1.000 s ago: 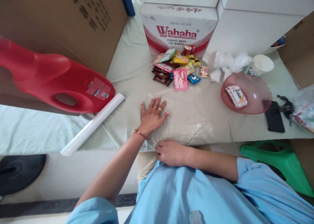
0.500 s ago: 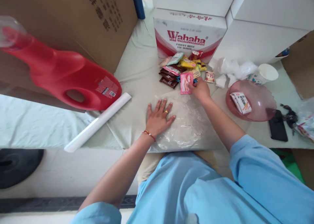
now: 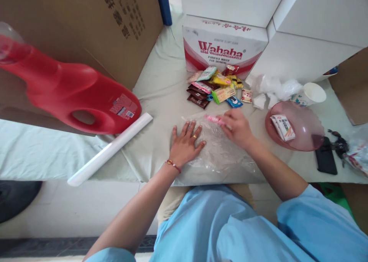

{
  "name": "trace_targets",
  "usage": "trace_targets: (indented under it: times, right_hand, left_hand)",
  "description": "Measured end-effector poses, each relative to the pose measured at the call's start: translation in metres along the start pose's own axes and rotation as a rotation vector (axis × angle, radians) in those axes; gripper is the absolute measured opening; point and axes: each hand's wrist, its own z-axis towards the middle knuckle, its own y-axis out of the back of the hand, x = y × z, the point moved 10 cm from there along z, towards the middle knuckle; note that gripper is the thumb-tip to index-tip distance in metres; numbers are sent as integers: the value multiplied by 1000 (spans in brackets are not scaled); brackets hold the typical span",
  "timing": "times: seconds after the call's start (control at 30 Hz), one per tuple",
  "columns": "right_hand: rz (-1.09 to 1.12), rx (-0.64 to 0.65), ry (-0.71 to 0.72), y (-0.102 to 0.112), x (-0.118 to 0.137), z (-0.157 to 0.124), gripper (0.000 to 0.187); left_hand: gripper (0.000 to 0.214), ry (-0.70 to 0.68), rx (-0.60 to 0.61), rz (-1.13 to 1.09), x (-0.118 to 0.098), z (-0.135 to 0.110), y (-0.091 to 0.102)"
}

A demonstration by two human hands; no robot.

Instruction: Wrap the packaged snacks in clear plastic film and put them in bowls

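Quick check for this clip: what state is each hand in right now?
Left hand: open, fingers spread, palm down on the clear plastic bag.
Right hand: closed on the pink snack packet.

At the left a red bottle point(image 3: 70, 86) is in front of a brown carton point(image 3: 86, 32), a Wahaha water box point(image 3: 225, 47) stands at the far middle, and at the right a translucent pink bowl point(image 3: 309, 128) sits beside a black phone point(image 3: 326, 157), a white paper cup point(image 3: 314, 94) just beyond.
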Motion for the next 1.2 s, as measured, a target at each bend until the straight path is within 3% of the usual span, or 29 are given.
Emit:
trace_targets:
  times: [0.1,0.2,0.37,0.73,0.9,1.07,1.2]
  right_hand:
    - [-84,239,162,-45,37,-36,32]
    - [-55,319,203,-65,42,-61,31]
    - [57,272,136,-59,30,-60,45]
    - [-38,403,-38,-60,12,-39,60]
    - [46,406,61,-48,17,-41,60]
    - [117,525,217,-54,30,-57,51]
    - [209,538,237,-51,23,-38,44]
  left_hand:
    - [67,-5,-1,6,0,0,2]
    - [69,-20,25,11,-1,0,2]
    - [62,-22,34,-2,1,0,2]
    - [59,4,-4,5,1,1,1]
    - [59,13,13,-17,2,1,1]
    - [58,20,3,-23,3,1,1]
    - [57,19,-8,-18,2,1,2]
